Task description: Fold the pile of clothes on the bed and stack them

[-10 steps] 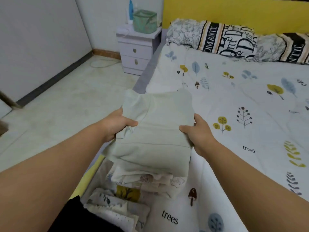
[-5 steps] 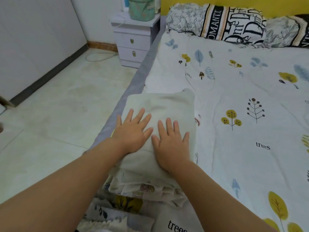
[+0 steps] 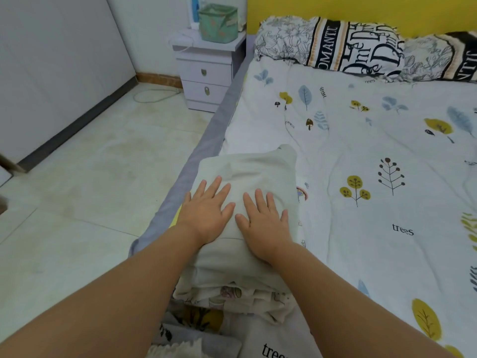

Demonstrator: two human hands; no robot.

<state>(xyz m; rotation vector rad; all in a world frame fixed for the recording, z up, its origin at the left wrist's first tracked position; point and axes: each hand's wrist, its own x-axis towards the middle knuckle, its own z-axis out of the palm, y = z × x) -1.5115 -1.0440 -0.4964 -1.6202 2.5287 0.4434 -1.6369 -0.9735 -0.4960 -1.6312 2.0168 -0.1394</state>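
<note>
Pale-green garment (image 3: 247,166) stays under hands (image 3: 236,215).

Open bedsheet (image 3: 361,140) right of the stack (image 3: 245,267); pillows (image 3: 335,45) beyond.

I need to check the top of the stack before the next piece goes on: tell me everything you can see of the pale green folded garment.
The pale green folded garment is plain soft cloth, folded into a rough rectangle and lying flat atop the stack of printed clothes near the bed's left edge. Its far right corner pokes up slightly. The left hand and right hand press flat on it, fingers spread.
</note>
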